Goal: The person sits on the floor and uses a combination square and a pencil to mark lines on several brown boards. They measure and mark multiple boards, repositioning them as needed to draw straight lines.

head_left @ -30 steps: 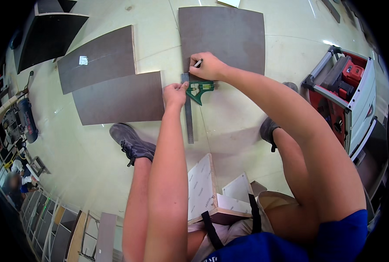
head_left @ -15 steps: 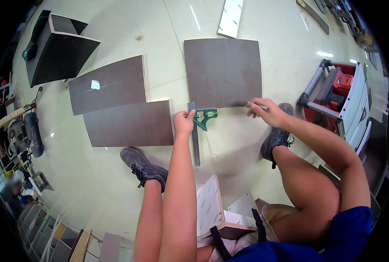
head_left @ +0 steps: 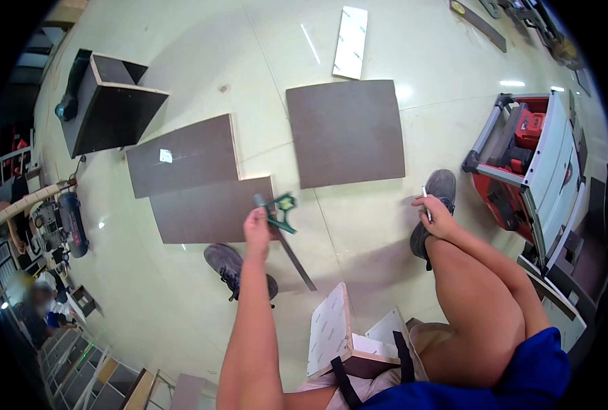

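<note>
Head view: left hand (head_left: pixel 256 232) grasps a green-headed metal combination square (head_left: pixel 292 254), now tilted and shifted left, clear of the flat brown panel (head_left: pixel 348 133); right hand (head_left: pixel 439 219), drawn back, pinches a slim pale pen (head_left: pixel 427 210); farther right, a grey-and-red open case (head_left: pixel 555 164) contains red-and-black tools (head_left: pixel 531 128).

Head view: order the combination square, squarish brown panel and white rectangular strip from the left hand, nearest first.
1. Combination square: in the left hand.
2. Squarish brown panel: ahead and to the right.
3. White rectangular strip: beyond that panel.
</note>
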`<state>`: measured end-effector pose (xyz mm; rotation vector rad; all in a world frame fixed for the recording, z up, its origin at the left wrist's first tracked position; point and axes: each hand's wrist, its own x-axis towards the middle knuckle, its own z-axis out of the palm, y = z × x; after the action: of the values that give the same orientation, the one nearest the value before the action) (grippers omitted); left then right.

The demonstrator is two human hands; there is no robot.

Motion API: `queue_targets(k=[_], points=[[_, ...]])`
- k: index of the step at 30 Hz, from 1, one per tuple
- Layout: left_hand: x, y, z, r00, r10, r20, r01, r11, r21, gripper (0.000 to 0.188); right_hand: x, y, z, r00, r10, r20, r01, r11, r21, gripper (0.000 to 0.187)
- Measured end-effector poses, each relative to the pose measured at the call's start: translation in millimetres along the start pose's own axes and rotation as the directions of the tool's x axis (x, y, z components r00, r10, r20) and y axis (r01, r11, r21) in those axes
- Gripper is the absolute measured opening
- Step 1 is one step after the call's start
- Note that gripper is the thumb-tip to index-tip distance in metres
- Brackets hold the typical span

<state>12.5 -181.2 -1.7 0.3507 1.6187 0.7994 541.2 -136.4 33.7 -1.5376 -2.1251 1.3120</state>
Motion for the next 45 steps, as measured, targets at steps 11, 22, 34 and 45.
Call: queue_targets(k=[11, 22, 34, 45], points=[[89.1, 75.0, -10.2, 0.956, -0.04, -0.29, -0.202, 0.628, -0.752, 0.027, 1.8, 11.1, -2.6, 0.996, -0.026, -0.08, 0.023, 0.999, -0.03, 0.028], [197.6, 144.6, 40.3, 0.893, -0.221, -0.392, -0.216, 0.554, -0.804, 0.039, 5.0, 9.9, -2.0, 1.0, 0.01, -0.002, -0.01, 1.0, 0.015, 0.032], [46.4, 5.7, -55.6, 0.588, -0.042, -0.808, 0.3, 0.939, 0.169, 0.094, 9.3, 25.4, -4.3, 1.0, 0.002, 0.028, -0.001, 0.999, -0.035, 0.044], [29.5, -89.0, -58.1, 0.369, -0.361, -0.856, 0.372, 0.902, -0.22, 0.083, 190.9, -111.0, 31.9, 0.806, -0.459, 0.374, 0.55, 0.815, -0.184, 0.08]])
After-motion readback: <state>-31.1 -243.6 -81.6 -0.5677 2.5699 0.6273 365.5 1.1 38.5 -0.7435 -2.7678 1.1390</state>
